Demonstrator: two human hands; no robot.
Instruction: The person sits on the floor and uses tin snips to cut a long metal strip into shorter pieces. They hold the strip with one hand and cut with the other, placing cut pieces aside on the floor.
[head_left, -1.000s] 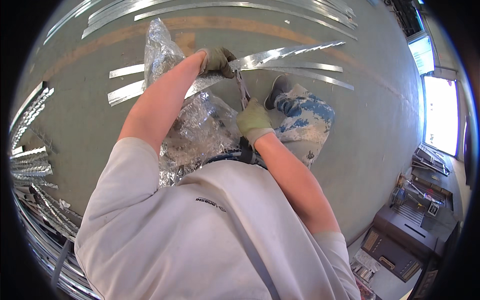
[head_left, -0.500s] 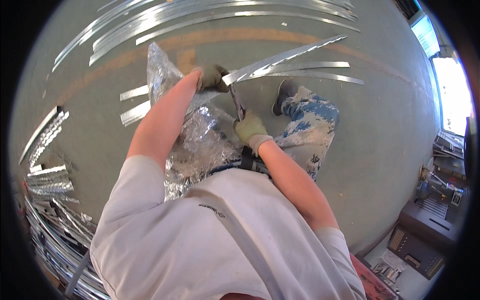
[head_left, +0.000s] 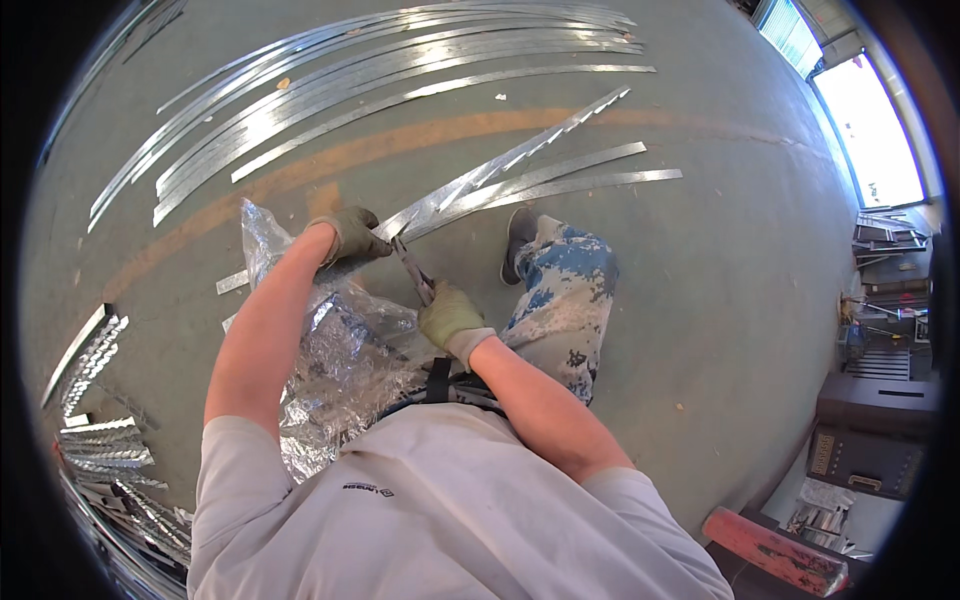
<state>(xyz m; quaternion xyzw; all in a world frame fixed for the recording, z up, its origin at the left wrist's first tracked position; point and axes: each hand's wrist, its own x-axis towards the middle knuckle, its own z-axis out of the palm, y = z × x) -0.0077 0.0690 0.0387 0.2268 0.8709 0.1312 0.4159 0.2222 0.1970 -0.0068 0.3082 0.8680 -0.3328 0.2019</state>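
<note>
My left hand [head_left: 352, 236], in a worn greenish glove, is closed round the near end of a long silvery metal strip [head_left: 510, 160] with a toothed edge. That strip slants away to the far right, above two flat metal strips [head_left: 590, 183] on the floor. In my gloved right hand [head_left: 452, 316] are hand snips or pliers [head_left: 412, 272], gripped by the handles. The tool's jaws meet the toothed strip close beside my left fingers; whether they bite into it is too small to tell. Crumpled clear plastic film [head_left: 350, 335] lies over my left leg, below my left forearm.
Several long metal strips [head_left: 400, 60] lie across the floor at the far side. Cut toothed pieces [head_left: 100, 440] are piled at the left. A red cylinder [head_left: 775, 550] and a dark cabinet [head_left: 870, 460] stand at the lower right. My camouflage-clad right leg [head_left: 565, 300] is bent beside the strips.
Both hands, with the tool and the near end of the toothed strip, have come closer to my body and leftward in view. The whole view has shifted too. Both hands keep their holds.
</note>
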